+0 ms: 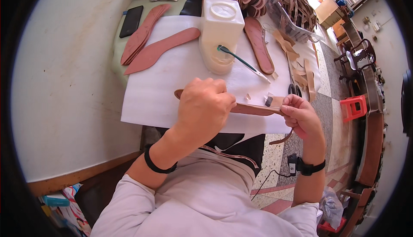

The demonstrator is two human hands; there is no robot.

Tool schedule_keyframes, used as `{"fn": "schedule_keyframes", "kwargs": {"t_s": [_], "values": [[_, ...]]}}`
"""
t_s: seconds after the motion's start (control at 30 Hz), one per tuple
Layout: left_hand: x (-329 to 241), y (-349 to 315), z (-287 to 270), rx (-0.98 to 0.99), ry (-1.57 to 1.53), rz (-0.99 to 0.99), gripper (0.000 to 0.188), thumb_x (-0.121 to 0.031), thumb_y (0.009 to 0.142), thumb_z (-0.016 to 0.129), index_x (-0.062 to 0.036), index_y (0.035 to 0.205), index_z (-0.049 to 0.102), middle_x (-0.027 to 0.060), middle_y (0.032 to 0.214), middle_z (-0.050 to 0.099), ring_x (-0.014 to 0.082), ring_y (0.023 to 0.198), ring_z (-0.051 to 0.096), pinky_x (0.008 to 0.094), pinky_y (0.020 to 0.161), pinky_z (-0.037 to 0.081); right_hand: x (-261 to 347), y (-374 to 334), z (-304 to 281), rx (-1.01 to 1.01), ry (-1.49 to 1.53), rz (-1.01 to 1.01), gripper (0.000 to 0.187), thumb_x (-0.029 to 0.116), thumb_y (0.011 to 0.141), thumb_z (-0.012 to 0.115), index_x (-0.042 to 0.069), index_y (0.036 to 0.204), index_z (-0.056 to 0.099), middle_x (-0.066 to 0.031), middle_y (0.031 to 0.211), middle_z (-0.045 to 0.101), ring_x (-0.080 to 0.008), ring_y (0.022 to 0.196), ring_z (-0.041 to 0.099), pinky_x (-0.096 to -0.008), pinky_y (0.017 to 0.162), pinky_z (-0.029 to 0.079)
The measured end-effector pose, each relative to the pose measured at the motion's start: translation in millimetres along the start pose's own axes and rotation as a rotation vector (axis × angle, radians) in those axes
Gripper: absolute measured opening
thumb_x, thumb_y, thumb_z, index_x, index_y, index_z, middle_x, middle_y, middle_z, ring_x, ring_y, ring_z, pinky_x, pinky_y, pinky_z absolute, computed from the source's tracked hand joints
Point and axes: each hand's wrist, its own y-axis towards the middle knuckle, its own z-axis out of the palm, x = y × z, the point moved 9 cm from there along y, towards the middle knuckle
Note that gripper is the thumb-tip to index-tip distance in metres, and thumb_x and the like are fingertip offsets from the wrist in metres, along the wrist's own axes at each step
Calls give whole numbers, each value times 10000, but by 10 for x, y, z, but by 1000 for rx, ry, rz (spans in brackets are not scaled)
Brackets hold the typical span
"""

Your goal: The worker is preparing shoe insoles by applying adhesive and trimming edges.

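A brown leather insole lies across the near part of the white sheet, its left tip showing beyond my left hand. My left hand is closed over the insole's edge, with the fingertips partly hidden. With thumb and fingers pinched, my right hand grips a narrow brown leather strip at the insole's right end. The strip's loose end hangs below that hand. Beyond my hands stands a cut-open whitish plastic jug, and a green-handled brush leans out of its opening.
Pink insoles and a black phone lie at the left. A finished-looking insole, leather scraps and black-handled scissors are at the right. Behind them sits a plastic crate of strips. A red stool stands on the floor.
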Motion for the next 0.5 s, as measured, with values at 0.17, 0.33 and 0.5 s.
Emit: {"fn": "schedule_keyframes", "kwargs": {"t_s": [0.17,0.33,0.5], "values": [[-3,10,1,28,21,-1,26,-119,793,781,-109,789,757,16,755,618,227,748,586,373,705,400,-66,73,-35,19,45,23,133,36,923,726,80,965,608,44,771,577,4,529,380,-158,456,257],[-17,-4,-16,16,25,3,27,-121,796,780,-110,792,756,12,749,611,223,750,580,373,700,389,-120,97,-73,14,37,35,128,36,928,721,86,967,610,49,775,578,5,530,380,-160,458,256],[-22,2,-4,27,23,1,30,-120,796,781,-110,789,754,11,748,609,223,750,577,374,699,386,-149,104,-118,4,24,15,141,31,917,728,88,970,610,49,781,585,5,527,381,-163,458,257]]}}
